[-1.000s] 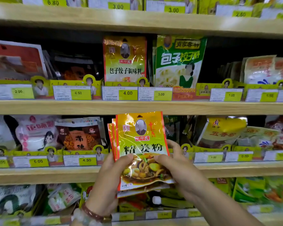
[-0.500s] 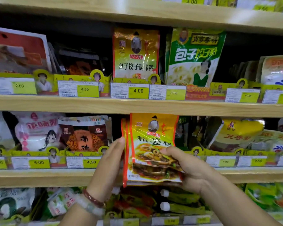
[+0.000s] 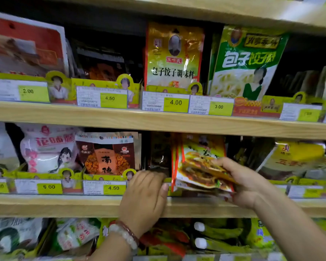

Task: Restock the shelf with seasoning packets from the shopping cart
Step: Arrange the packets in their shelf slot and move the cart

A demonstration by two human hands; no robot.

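A small stack of yellow and red seasoning packets [image 3: 198, 166] leans into the middle shelf [image 3: 68, 205], top end tilted back into a dark slot. My right hand [image 3: 243, 179] grips the stack's lower right side. My left hand [image 3: 145, 193] reaches into the gap just left of the stack, fingers curled against a dark packet [image 3: 159, 153] standing there; whether it grips that packet is unclear. The shopping cart is out of view.
Brown packets [image 3: 107, 153] and pink-white packets [image 3: 47, 147] stand left of the slot, yellow bags [image 3: 294, 159] to the right. The shelf above [image 3: 158, 121] holds taller yellow [image 3: 174, 55] and green packets [image 3: 247, 61]. Price tags [image 3: 104, 187] line each shelf edge. More goods fill the bottom shelf.
The packet stack went from upright in front of the shelf to tilted back into the middle shelf slot. My left hand let go of it and moved into the gap on its left.
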